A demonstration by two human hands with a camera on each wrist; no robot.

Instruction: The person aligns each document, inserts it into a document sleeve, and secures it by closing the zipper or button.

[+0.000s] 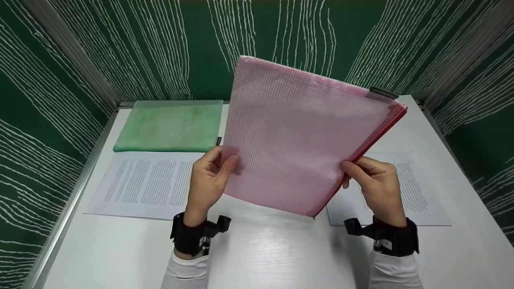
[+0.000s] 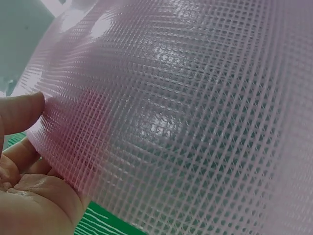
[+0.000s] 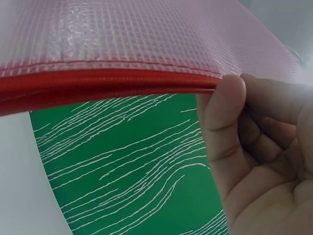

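A pink mesh zipper pouch (image 1: 289,132) is held up over the table, tilted, with its red zipper edge on the right and a black tab at the upper right corner. My left hand (image 1: 207,182) pinches its left edge, thumb in front and fingers behind; the left wrist view shows those fingers through the mesh (image 2: 161,98). On the opposite side my right hand (image 1: 377,186) pinches the red zipper edge (image 3: 107,83) between thumb and fingers. Seen from the right wrist, a dark slit runs along that red edge.
A green zipper pouch (image 1: 172,124) lies at the table's back left. In front of it is a printed sheet (image 1: 140,184), and another printed sheet (image 1: 417,192) lies at the right, partly hidden by my right hand. Green panels with white lines (image 1: 265,32) enclose the white table (image 1: 269,257).
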